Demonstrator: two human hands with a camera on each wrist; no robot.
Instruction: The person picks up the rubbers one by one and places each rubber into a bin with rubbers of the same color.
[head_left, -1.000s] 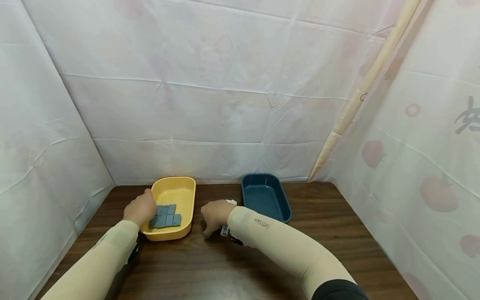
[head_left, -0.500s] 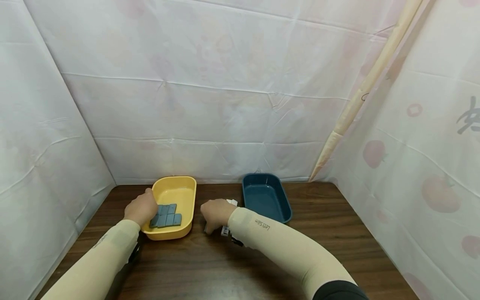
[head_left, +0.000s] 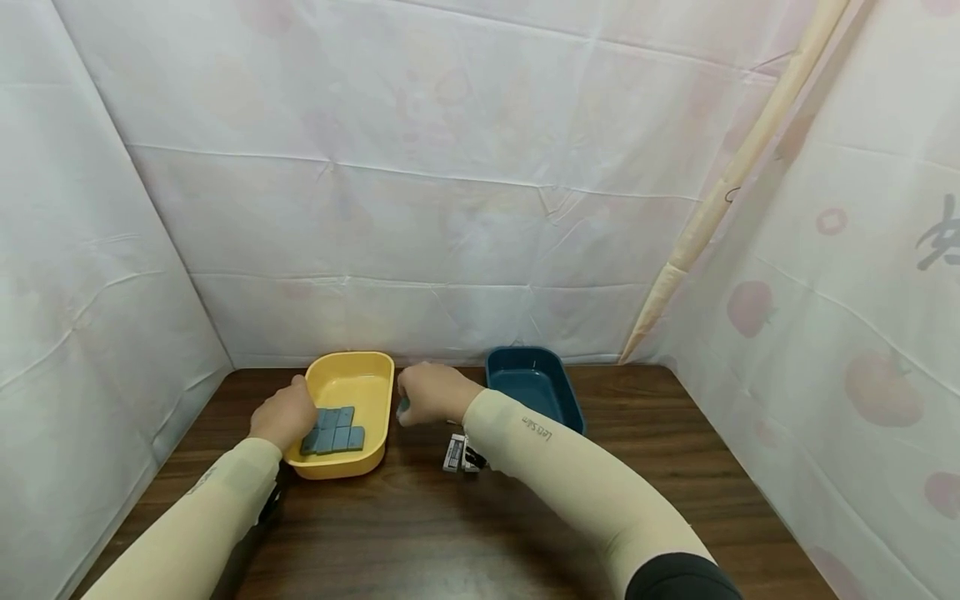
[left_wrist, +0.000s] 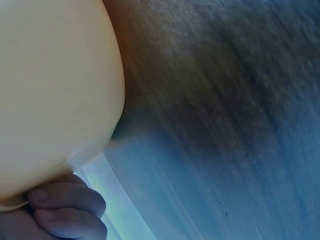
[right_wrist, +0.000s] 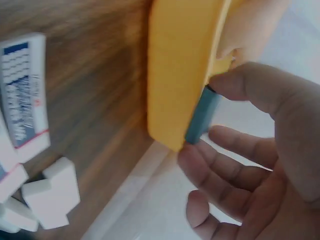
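Observation:
My left hand (head_left: 283,414) grips the left rim of a yellow plastic tray (head_left: 339,472); the left wrist view shows its curled fingers (left_wrist: 72,210) at the tray's edge. Inside the tray, several blue-grey tiles (head_left: 332,440) lie side by side toward the near left. Just right of the tray, my right hand (head_left: 437,393) pinches another blue-grey tile (right_wrist: 202,116) between thumb and fingertips. In the right wrist view this tile overlaps the tray's wall, near the rim.
White blocks with blue printed sleeves, resembling erasers (head_left: 453,453), lie on the wooden table under the right wrist. Plain white pieces (right_wrist: 52,195) are beside them. A dark blue tray (head_left: 534,387) stands at the back right, partly behind the right forearm. A white curtain (head_left: 450,208) closes off the back.
My right hand has risen and moved toward the back with a tile pinched in it, uncovering the printed white blocks. My left hand has stayed on the yellow tray.

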